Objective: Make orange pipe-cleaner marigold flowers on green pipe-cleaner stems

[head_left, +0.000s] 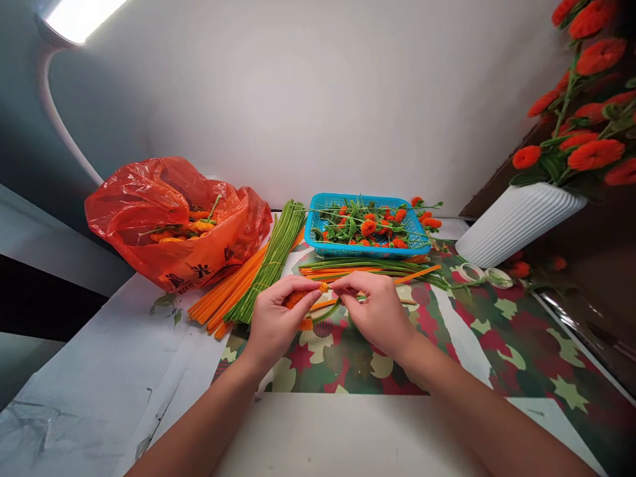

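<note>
My left hand (281, 315) is closed around a coiled orange pipe cleaner (294, 299), its fuzzy tip poking out between thumb and forefinger. Close beside it, my right hand (372, 308) is pinched at the thin end of that piece. From under the right fingers curves a green pipe cleaner (328, 311); the fingers hide how the two pieces meet. Below the left fingertips shows a short orange end (305, 324). Just behind the hands lie loose green and orange pipe cleaners (412, 267) on the patterned table covering (397, 371).
A blue basket (368, 252) holds orange-red pipe-cleaner flowers with green stems. To the left are a green bundle (271, 255), orange pipe cleaners (211, 308) and a red plastic bag (129, 232) with orange flowers. At right are tape rolls (472, 273) and a white vase (517, 222). A lamp (47, 93) stands left.
</note>
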Tool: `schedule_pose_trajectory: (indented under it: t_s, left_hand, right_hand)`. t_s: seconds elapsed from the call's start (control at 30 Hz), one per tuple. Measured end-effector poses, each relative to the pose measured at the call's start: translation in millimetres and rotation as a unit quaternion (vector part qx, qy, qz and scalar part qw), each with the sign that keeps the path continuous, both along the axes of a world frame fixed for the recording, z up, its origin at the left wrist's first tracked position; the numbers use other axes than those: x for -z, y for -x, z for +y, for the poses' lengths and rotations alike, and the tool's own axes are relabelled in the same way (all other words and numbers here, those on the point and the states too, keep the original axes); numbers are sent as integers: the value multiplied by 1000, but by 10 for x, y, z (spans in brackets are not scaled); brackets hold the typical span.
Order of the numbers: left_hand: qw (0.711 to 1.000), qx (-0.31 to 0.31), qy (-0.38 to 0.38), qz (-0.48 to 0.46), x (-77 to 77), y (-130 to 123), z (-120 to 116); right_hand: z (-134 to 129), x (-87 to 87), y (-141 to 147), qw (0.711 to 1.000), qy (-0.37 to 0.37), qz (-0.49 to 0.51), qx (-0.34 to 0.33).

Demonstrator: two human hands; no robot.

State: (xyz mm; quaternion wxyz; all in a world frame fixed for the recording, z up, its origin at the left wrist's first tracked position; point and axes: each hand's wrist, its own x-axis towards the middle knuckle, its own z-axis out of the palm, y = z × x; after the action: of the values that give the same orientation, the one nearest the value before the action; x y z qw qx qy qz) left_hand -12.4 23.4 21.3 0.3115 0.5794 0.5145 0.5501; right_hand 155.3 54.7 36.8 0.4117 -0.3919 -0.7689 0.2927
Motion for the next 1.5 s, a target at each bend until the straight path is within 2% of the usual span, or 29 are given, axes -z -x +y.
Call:
schedule_pose_trajectory:
  t_s: [0.1, 0.2, 0.27, 0.37, 0.5, 0.67, 0.87, 0.93, 1.03, 1.17, 1.4, 1.5]
  left_hand:
    - [1000, 17, 11, 1, -18, -9, -7]
    - [998, 19, 50, -17, -29, -31, -9]
    - [995, -3, 73, -65, -28, -49, -6]
    - [987, -56, 73, -134, -24, -69, 1]
    - [984, -86, 70, -142, -32, -72, -6]
    - [990, -64, 73, -101, -25, -48, -19]
    - [995, -38, 67, -57, 11, -30, -17]
    - [995, -43, 68, -67, 6, -38, -14]
    - [989, -73, 63, -109, 3, -53, -8]
    - [982, -108, 43, -150, 34, -62, -9]
    - [979, -107, 18, -170, 55, -83, -37]
    - [979, -103, 27, -175, 32, -91, -41]
  right_hand:
    - [1, -6, 7, 998, 54, 17, -3]
    - [32, -16, 5, 987, 138, 77, 42]
    - [63, -22, -5, 974, 181, 114, 73]
    - [99, -17, -23, 966, 207, 135, 82]
    - [117, 9, -39, 970, 199, 118, 72]
    - [133, 3, -74, 980, 170, 82, 67]
    - [108, -54, -107, 993, 92, 50, 62]
    - [103, -56, -93, 990, 108, 59, 66]
    - [107, -37, -48, 972, 196, 110, 70]
    - [96, -11, 21, 931, 311, 185, 57]
    - [69, 61, 72, 890, 411, 197, 15]
    - [70, 97, 74, 885, 419, 204, -1]
